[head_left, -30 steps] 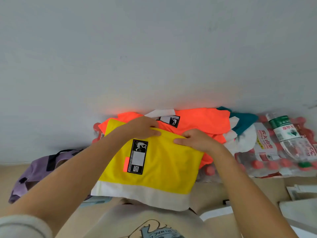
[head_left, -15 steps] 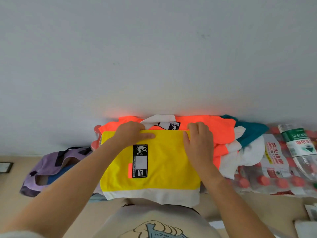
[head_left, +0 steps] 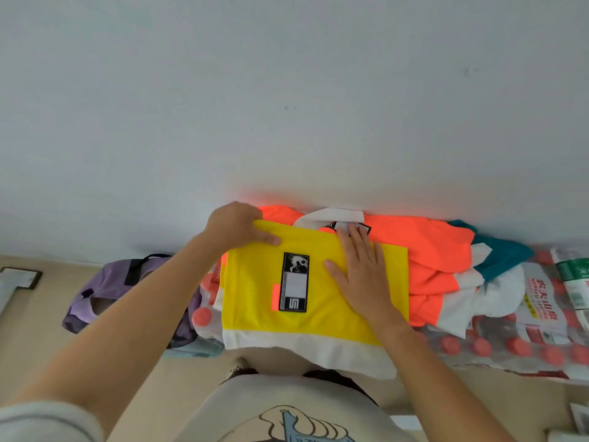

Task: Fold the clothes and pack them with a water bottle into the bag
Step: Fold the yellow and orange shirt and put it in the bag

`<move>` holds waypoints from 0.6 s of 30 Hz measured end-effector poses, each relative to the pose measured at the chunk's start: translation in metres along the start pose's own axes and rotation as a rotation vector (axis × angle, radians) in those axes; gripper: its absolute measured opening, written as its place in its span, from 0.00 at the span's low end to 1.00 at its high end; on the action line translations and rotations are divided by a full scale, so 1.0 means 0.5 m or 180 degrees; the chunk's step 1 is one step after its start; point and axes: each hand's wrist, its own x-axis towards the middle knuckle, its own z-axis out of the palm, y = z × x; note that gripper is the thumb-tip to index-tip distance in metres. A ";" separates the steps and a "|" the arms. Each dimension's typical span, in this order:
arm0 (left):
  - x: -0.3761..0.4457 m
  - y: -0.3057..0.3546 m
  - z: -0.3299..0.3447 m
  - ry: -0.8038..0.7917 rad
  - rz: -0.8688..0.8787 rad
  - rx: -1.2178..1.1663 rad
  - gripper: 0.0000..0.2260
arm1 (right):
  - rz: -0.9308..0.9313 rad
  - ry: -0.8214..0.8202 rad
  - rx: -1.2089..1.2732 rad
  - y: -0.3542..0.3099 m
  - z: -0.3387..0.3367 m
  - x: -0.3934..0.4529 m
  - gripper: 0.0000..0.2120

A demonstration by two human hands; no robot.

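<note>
Yellow garment folded flat atop orange garment; purple bag left; water bottle right.

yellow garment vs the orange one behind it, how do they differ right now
The yellow garment lies folded flat in a neat rectangle; the orange garment is bunched and creased. Both hands work the yellow one: the left hand pinches its far corner and the right hand presses flat on it, fingertips just reaching the orange one. The yellow one lies nearer and partly overlaps the orange one. Both carry a white band and a black patch.

1 head-worn camera looks steeply down, close above the hands.
</note>
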 end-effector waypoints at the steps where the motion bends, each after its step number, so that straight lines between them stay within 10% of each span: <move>1: 0.005 0.004 -0.004 0.0176 -0.0041 -0.0067 0.27 | 0.0035 -0.0011 0.0012 0.000 -0.008 0.016 0.34; 8: -0.028 -0.042 0.030 0.0357 -0.0616 -0.1605 0.20 | 0.0614 0.0396 -0.0062 0.036 -0.061 0.034 0.25; 14: -0.074 -0.061 0.037 -0.0134 -0.0616 -0.1696 0.14 | 0.0889 -0.0813 0.0242 0.064 -0.125 0.071 0.14; 18: -0.091 -0.052 0.031 0.0260 -0.0790 -0.2692 0.13 | 0.0556 0.0018 0.0547 0.045 -0.161 0.103 0.11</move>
